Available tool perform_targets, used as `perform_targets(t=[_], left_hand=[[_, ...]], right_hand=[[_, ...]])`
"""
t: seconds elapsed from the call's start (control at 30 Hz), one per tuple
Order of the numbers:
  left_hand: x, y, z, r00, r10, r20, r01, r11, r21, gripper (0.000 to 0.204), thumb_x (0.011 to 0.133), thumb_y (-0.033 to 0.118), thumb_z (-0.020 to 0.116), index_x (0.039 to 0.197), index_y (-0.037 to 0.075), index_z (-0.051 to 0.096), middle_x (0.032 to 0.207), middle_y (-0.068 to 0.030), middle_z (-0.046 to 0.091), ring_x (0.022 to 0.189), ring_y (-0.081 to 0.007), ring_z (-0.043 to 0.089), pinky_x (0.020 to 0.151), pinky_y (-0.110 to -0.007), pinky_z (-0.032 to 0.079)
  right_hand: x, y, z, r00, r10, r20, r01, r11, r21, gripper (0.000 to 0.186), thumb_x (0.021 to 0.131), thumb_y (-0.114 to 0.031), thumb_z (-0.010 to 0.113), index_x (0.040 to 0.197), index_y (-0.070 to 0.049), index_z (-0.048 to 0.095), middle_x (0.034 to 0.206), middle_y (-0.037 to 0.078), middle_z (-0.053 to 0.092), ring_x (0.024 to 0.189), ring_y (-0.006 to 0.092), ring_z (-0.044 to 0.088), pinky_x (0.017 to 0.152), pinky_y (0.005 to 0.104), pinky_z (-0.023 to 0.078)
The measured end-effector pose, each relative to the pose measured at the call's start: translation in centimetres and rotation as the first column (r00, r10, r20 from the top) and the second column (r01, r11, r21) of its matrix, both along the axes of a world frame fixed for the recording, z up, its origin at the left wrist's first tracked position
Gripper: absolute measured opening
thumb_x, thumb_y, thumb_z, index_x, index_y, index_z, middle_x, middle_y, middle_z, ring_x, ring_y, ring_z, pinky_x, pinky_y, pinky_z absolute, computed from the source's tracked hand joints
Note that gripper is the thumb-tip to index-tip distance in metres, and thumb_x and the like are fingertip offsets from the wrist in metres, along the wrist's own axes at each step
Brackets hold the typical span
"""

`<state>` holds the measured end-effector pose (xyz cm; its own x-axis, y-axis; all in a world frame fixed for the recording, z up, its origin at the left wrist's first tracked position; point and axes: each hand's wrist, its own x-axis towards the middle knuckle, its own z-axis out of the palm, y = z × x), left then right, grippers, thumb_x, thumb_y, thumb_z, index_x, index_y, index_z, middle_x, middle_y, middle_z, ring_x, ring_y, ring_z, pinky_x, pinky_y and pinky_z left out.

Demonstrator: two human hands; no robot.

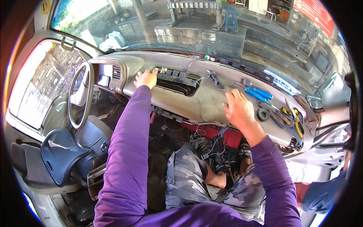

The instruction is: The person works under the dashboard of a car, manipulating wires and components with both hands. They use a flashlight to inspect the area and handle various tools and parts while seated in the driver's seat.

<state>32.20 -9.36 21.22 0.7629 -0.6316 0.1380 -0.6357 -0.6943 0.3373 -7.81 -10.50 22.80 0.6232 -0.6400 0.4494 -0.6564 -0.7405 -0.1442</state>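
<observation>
My left hand (146, 78) rests on the beige dashboard (141, 58), fingers apart, at the left end of a slot-shaped opening. Its index fingertip is close to the black slotted vent piece (177, 77) that lies along this opening. Farther right, my right hand (240, 108) is over the dashboard with its thumb apart from the fingers. By its fingertips lies a slim black part (216, 79) with a pale tip; whether they touch it I cannot tell. A thin white wire (204, 89) hangs down the dashboard between my hands.
Blue-handled tools (258, 93), a black tape roll (262, 114) and yellow-and-black pliers (297, 123) lie on the right of the dashboard. The steering wheel (81, 94) stands at left. Loose wiring (217, 145) hangs below, by my legs. Another person's blue clothing (323, 195) shows at lower right.
</observation>
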Motion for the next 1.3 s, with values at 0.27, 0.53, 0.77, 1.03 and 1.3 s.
perform_targets(t=[0.27,0.53,0.77,1.03,1.3], left_hand=[[0.2,-2.4,-1.6,0.993,-0.076,0.095,0.076,0.997,0.005,0.066,0.097,0.061,0.038,0.127,0.008,0.066,0.137,-0.018,0.054,0.131,-0.036,0.046,0.11,-0.055,0.032],[0.2,-2.0,-1.6,0.998,-0.017,0.059,0.025,0.991,-0.129,0.076,0.089,0.069,0.048,0.123,0.004,0.067,0.134,-0.0217,0.056,0.13,-0.0371,0.047,0.11,-0.052,0.032],[0.9,-0.6,-2.2,0.991,-0.12,0.064,0.135,0.824,-0.55,0.062,0.086,0.057,0.065,0.115,0.003,0.067,0.118,-0.0252,0.059,0.115,-0.0418,0.053,0.099,-0.05,0.043],[3.5,-0.8,-3.5,0.948,-0.318,-0.036,0.118,0.453,-0.884,0.047,0.09,0.044,0.072,0.097,0.001,0.055,0.085,-0.0073,0.05,0.081,-0.0206,0.046,0.078,-0.035,0.043],[3.4,0.2,-3.1,0.898,-0.397,-0.19,-0.042,0.353,-0.935,0.03,0.09,0.025,0.075,0.091,-0.005,0.069,0.079,-0.006,0.066,0.075,-0.0123,0.056,0.073,-0.026,0.044]], right_hand=[[6.9,-6.0,-0.5,0.92,-0.301,-0.251,0.33,0.94,0.084,0.032,0.085,-0.026,0.068,0.104,-0.001,0.06,0.104,0.016,0.064,0.092,0.0354,0.07,0.078,0.0443,0.058],[6.7,-6.6,-0.7,0.973,-0.188,0.136,0.188,0.982,0.014,0.022,0.091,-0.02,0.062,0.105,-0.003,0.059,0.099,0.02,0.064,0.084,0.0398,0.066,0.074,0.0506,0.053],[8.2,-4.8,-0.1,0.372,0.026,0.928,-0.587,0.781,0.213,0.025,0.102,-0.021,0.054,0.117,0.0,0.051,0.105,0.012,0.069,0.088,0.0204,0.069,0.072,0.0343,0.057],[9.5,-6.0,-1.8,0.143,-0.311,0.94,-0.81,0.509,0.291,0.015,0.091,-0.004,0.054,0.105,-0.003,0.051,0.103,0.019,0.068,0.089,0.0265,0.07,0.069,0.0351,0.06],[10.4,-6.1,-1.0,0.366,-0.186,0.912,-0.785,0.465,0.41,0.019,0.086,-0.005,0.053,0.105,-0.003,0.05,0.1,0.018,0.069,0.09,0.0232,0.069,0.069,0.033,0.058]])
